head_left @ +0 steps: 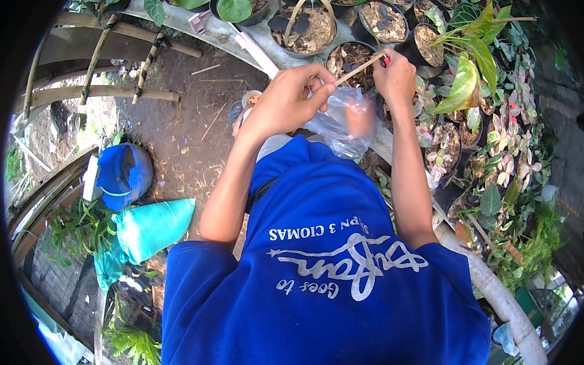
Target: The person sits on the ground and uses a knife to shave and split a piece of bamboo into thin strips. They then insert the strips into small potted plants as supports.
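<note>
Blue shirt point(321, 291) over dirt ground point(194, 141) (potted plants point(376, 22) beyond)

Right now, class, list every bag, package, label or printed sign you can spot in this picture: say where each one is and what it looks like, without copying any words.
Clear plastic bag: hanging crumpled below the left hand and right hand, see-through.
Turquoise sack: lying on the ground at the left, plump, tied at one end.
Printed lettering: on the blue shirt, white and grey.
No screens in view.
</note>
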The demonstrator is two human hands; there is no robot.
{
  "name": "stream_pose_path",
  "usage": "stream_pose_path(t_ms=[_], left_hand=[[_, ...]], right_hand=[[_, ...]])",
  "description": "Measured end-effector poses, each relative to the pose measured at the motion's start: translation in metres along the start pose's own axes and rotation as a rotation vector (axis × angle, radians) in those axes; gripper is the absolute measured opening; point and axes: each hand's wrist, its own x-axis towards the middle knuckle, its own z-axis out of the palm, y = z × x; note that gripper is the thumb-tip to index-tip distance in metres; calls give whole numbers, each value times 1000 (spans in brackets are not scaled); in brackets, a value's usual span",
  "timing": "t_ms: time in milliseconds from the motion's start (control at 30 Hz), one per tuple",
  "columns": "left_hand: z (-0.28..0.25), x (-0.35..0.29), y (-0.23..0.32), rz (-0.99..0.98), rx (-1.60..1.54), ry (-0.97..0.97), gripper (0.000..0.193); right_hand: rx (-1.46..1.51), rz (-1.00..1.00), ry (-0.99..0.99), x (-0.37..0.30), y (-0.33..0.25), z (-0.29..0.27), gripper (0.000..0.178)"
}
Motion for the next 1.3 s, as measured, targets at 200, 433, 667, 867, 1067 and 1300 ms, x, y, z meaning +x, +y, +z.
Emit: stream_pose_path(t_ms=[200,433,667,867,1067,1300], left_hand=[[3,9,-12,17,20,36,17],[3,30,-38,18,85,61,19],[12,45,-65,160,27,85,20],[21,60,-72,199,199,171,26],[29,64,-87,168,328,337,40],[31,63,-92,110,401,346,45]], right_hand=[[98,-128,-72,-1,0,-22,42],[165,-326,-71,-18,-14,-66,68],[167,-343,59,-42,-26,-40,63],[16,-394,110,-43,-21,-32,53],[67,-329,107,-51,-27,-28,38],[-66,-345,106,-64,-39,-20,35]])
